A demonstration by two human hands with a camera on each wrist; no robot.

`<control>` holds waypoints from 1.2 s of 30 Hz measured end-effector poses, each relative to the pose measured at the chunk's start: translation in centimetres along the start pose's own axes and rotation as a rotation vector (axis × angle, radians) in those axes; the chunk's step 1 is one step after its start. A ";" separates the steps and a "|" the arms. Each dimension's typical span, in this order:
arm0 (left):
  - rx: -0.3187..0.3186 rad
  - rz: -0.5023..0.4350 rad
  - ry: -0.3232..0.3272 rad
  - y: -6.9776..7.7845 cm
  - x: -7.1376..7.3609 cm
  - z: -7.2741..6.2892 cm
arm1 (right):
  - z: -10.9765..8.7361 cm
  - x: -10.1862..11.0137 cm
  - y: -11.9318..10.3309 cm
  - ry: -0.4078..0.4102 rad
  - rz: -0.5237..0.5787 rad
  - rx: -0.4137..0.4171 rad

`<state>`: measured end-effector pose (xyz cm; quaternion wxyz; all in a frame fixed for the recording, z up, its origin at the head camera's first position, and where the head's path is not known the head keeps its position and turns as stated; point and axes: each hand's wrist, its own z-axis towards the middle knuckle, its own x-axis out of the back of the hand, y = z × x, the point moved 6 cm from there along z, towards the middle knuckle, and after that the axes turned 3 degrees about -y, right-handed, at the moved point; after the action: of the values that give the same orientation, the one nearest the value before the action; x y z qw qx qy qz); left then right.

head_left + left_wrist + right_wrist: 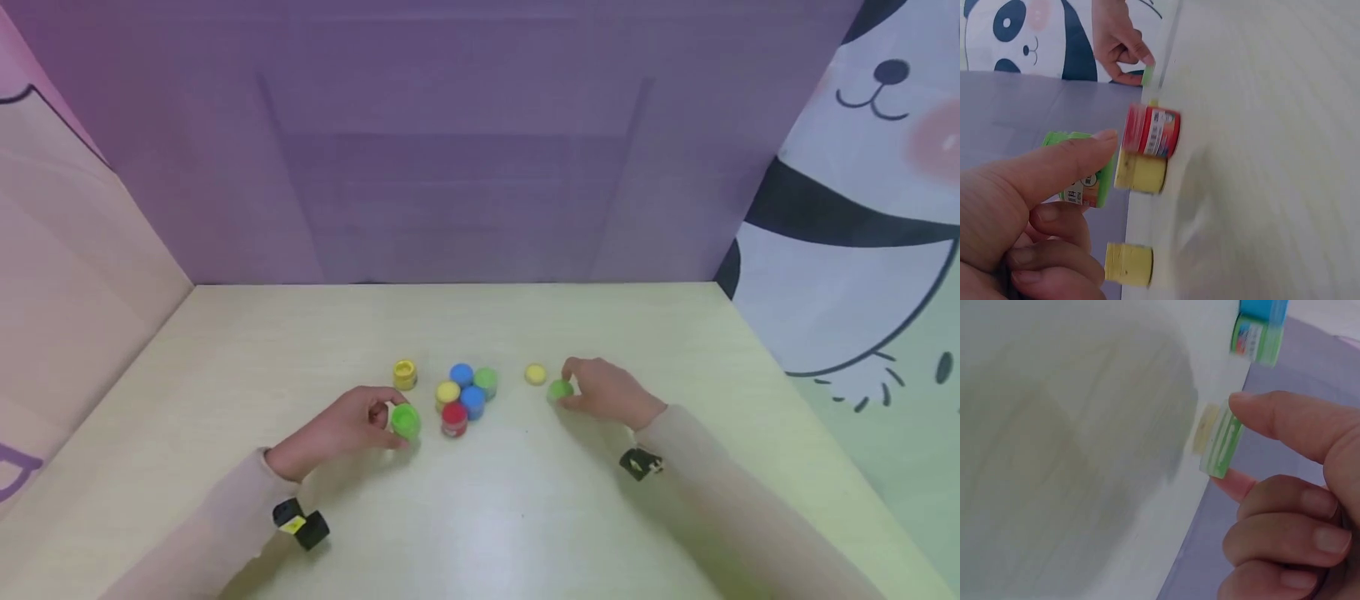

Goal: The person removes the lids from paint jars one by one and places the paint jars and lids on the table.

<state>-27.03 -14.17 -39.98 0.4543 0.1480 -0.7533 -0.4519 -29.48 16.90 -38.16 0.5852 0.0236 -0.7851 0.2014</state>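
My left hand point(348, 429) pinches a small green paint jar point(406, 422) between thumb and forefinger, with its open top facing up. A printed label shows on that jar point(1090, 190) in the left wrist view. On the right, my other hand point(611, 393) grips a green lid point(560, 391) by its edges, its ribbed side visible in the right wrist view point(1222, 447). Just beyond this lid lies a yellow lid point(536, 374). A lidless yellow jar point(405, 375) stands behind my left hand.
Between the hands stands a cluster of capped jars: a red one point(453, 419), a yellow one point(447, 395), a green one point(486, 382) and two blue ones point(472, 402). A purple panel point(465, 167) rises at the table's point(480, 517) far edge.
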 end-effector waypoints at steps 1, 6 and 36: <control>0.005 -0.001 0.009 -0.1 0.3 0.1 | 0.2 0.1 0.3 0.002 -0.004 -0.004; 0.048 0.008 0.055 -1.2 1.5 0.7 | 0.9 0.5 1.4 -0.005 0.015 -0.033; 0.245 -0.109 0.207 -7.1 5.1 3.8 | 3.1 0.4 2.0 -0.020 0.026 -0.065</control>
<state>-34.25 -19.17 -43.63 0.4830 0.2888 -0.7427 -0.3629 -32.96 17.72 -39.08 0.5751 -0.0035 -0.7974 0.1829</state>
